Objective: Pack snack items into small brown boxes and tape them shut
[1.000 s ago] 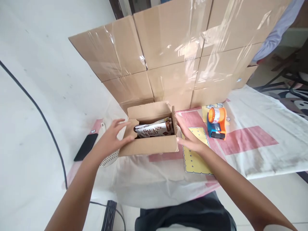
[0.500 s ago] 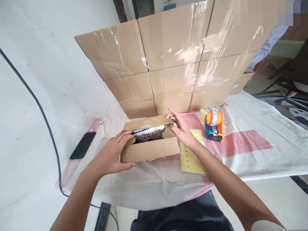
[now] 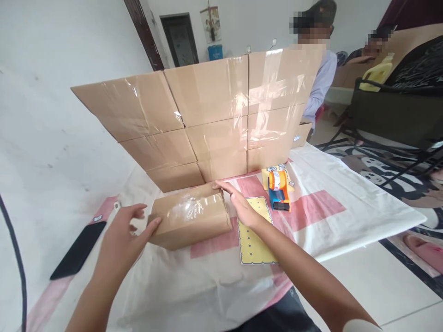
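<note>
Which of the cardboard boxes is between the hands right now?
The small cardboard box lying apart on the tablecloth, in front of the stacked wall of taped boxes. The left hand and right hand touch its ends.

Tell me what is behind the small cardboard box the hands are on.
Behind the small box stands a wall of taped cartons, stacked in rows on the cloth-covered table. Whatever lies beyond the cartons at table level is hidden.

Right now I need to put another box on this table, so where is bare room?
The cloth right of the tape dispenser is bare out to the table's edge. The near strip in front of the small box is free too. It is crowded behind, where the stacked boxes stand, and at left by the phone.
</note>
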A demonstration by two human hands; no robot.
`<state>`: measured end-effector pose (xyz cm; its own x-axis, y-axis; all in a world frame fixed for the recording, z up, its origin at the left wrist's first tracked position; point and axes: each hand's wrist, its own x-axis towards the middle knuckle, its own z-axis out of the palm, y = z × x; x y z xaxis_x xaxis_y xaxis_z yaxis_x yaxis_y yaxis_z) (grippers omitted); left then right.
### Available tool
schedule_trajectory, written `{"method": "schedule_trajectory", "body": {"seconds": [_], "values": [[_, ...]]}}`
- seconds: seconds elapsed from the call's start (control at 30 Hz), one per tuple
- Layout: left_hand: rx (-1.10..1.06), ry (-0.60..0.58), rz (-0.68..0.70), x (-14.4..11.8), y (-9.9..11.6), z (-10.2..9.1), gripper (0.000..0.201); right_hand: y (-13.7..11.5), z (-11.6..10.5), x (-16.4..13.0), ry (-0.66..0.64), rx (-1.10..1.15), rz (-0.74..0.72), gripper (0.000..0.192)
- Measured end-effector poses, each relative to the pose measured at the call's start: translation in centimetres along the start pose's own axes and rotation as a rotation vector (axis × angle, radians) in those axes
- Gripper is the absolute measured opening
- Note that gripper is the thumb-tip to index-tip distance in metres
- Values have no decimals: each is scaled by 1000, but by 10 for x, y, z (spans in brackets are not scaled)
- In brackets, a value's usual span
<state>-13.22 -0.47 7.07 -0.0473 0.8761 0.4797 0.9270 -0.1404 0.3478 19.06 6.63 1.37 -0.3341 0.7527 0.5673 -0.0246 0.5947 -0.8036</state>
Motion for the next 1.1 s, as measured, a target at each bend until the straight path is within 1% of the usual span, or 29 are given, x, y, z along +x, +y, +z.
{"method": "schedule_trajectory", "body": {"seconds": [0.07, 0.1, 0.13, 0.17, 0.23, 0.27, 0.33, 0.37, 0.4, 0.43, 0.47, 0.5, 0.53, 0.6, 0.67, 0.7, 0.73, 0.77, 0.8, 0.87, 0.9, 0.93, 0.97, 1.0, 1.03, 1.1], "values": [[8, -31, 120, 7, 8, 6, 32, -7, -3, -1, 17, 73, 62, 59], [31, -51, 194, 8, 12, 8, 31, -12, -8, -3, 35, 53, 87, 55], [63, -62, 258, 7, 14, 9, 30, -18, -16, -6, 66, -9, 97, 52], [102, -63, 310, 3, 17, 9, 28, -23, -28, -10, 127, -103, 95, 48], [187, -40, 388, -7, 20, 11, 34, -32, -61, -22, 343, -335, 76, 39], [227, -25, 417, -13, 21, 12, 39, -34, -81, -30, 490, -441, 89, 36], [291, -3, 446, -21, 23, 16, 40, -29, -120, -46, 752, -566, 202, 38], [309, -4, 446, -23, 23, 19, 38, -23, -137, -53, 809, -578, 299, 42], [319, -8, 438, -23, 24, 23, 37, -15, -150, -58, 795, -552, 394, 42], [326, -12, 422, -22, 25, 27, 36, -6, -159, -63, 733, -508, 463, 41], [330, -14, 404, -20, 26, 30, 36, 3, -163, -66, 662, -467, 503, 38], [335, -12, 383, -18, 29, 35, 37, 12, -163, -67, 598, -431, 515, 37], [344, 9, 353, -16, 33, 39, 39, 20, -159, -68, 562, -414, 504, 39], [350, 109, 267, -15, 48, 50, 41, 31, -148, -67, 574, -416, 456, 42], [269, 214, 201, -18, 74, 66, 38, 34, -135, -66, 616, -426, 394, 42], [168, 217, 191, -20, 92, 77, 35, 33, -130, -66, 632, -430, 360, 42], [19, 159, 195, -23, 111, 90, 32, 31, -126, -66, 641, -433, 327, 41], [-173, 31, 198, -25, 132, 105, 30, 28, -122, -68, 641, -435, 297, 40], [-376, -139, 169, -25, 154, 121, 32, 25, -118, -70, 635, -440, 271, 39], [-766, -531, 24, -21, 195, 155, 43, 19, -113, -74, 621, -460, 221, 37], [-861, -628, -5, -16, 212, 171, 45, 17, -111, -77, 616, -476, 196, 36], [-934, -686, -25, -10, 226, 185, 46, 15, -110, -79, 615, -494, 173, 35], [-985, -712, -35, -4, 237, 196, 46, 14, -110, -80, 618, -512, 152, 34], [-1017, -713, -37, 2, 244, 205, 46, 13, -110, -81, 626, -530, 135, 33], [-1052, -712, -44, 8, 247, 211, 46, 13, -111, -82, 635, -545, 123, 33], [-1105, -701, -60, 13, 247, 216, 41, 14, -112, -82, 653, -566, 111, 32]]}}
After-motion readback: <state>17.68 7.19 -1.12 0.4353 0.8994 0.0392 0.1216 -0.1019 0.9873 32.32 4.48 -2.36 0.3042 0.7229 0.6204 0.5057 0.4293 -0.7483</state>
